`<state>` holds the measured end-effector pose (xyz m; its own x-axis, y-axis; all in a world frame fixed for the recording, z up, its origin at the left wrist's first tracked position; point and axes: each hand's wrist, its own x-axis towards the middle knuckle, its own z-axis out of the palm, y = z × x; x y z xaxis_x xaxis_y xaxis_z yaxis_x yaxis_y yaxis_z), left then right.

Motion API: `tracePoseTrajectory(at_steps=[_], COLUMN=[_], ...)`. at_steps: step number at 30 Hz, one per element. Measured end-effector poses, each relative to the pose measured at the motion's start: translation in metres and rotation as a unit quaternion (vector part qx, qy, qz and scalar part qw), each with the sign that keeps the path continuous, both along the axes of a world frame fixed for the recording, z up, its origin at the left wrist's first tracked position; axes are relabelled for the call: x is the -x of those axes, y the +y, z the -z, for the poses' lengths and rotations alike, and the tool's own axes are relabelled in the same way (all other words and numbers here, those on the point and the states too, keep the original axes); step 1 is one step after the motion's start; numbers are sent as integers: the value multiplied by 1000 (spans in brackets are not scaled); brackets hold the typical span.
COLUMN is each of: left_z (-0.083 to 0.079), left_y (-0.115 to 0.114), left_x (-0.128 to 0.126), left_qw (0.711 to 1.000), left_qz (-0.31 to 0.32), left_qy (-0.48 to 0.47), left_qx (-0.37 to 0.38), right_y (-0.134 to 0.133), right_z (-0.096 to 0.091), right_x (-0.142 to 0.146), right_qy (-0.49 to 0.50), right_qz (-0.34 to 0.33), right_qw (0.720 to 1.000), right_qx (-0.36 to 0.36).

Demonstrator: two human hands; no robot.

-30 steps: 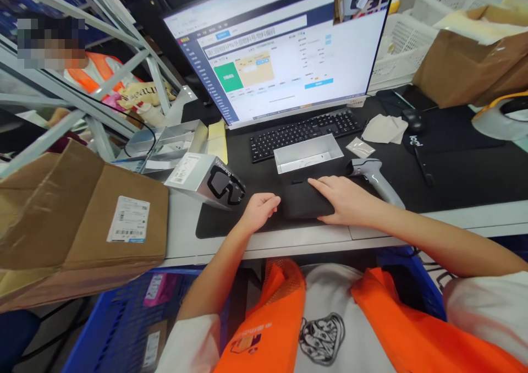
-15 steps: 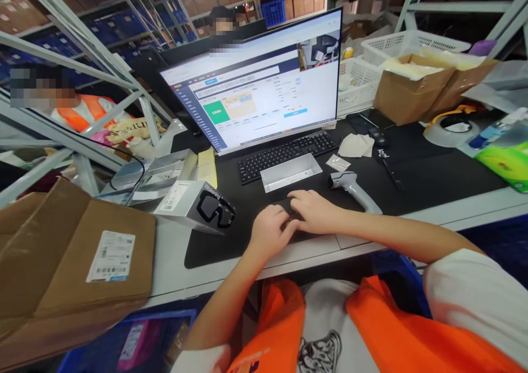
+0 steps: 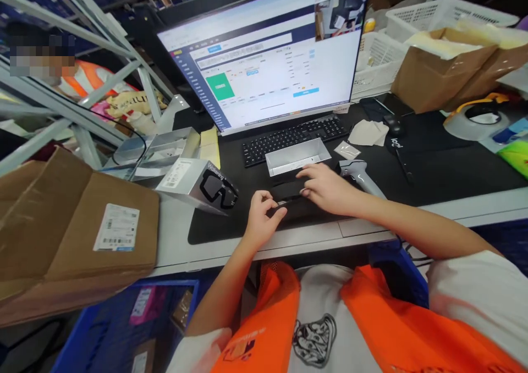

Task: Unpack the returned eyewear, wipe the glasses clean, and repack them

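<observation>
A flat black case (image 3: 289, 199) lies on the black desk mat (image 3: 433, 166) just in front of me. My left hand (image 3: 260, 216) has its fingers curled around the case's left end. My right hand (image 3: 328, 188) rests on the case's top right, fingers bent and pressing on its upper flap. An open silver box tray (image 3: 297, 155) sits right behind the case, in front of the keyboard (image 3: 291, 132). A grey barcode scanner (image 3: 363, 176) lies just right of my right hand.
A silver glasses box (image 3: 198, 184) printed with black goggles lies at the left, with a brown carton (image 3: 74, 235) bearing a label beyond it. A monitor (image 3: 264, 54) stands behind the keyboard. Cartons, white baskets, a mouse (image 3: 393, 124) and a tape dispenser (image 3: 474, 121) sit at the right. Another person in orange works far left.
My left hand went from beside the case to gripping its left end. My right hand moved up from lying flat on the case to its upper edge. The camera view shifted.
</observation>
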<state>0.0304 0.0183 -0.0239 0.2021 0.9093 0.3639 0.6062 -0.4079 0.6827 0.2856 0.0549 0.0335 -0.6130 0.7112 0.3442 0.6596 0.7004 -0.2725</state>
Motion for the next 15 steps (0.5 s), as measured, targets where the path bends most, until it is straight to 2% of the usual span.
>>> tracePoseTrajectory(at_steps=[3,5,7,9,11,15], left_z=[7,7,2,-5,-11,-13], left_y=[-4,-3,0,2,1,-6], left_x=[9,6,-4,-14,-17,-6], left_qw=[999,997,994,990,986,985], left_qz=[-35,-55,-42,8,43,-8], left_qy=[-8,17,53,67,40,-11], left_qx=[-14,-46,-88,-124,-156,-172], right_y=[-1,-3,-5,-8,-7,0], right_z=[5,8,7,3,1,16], right_x=[-29,-31,-22,-11,-7,-23], right_qy=[86,126,151,163,159,126], right_qz=[59,100,117,101,74,64], right_qw=[995,986,980,980,984,988], right_qx=[8,32,53,56,40,60])
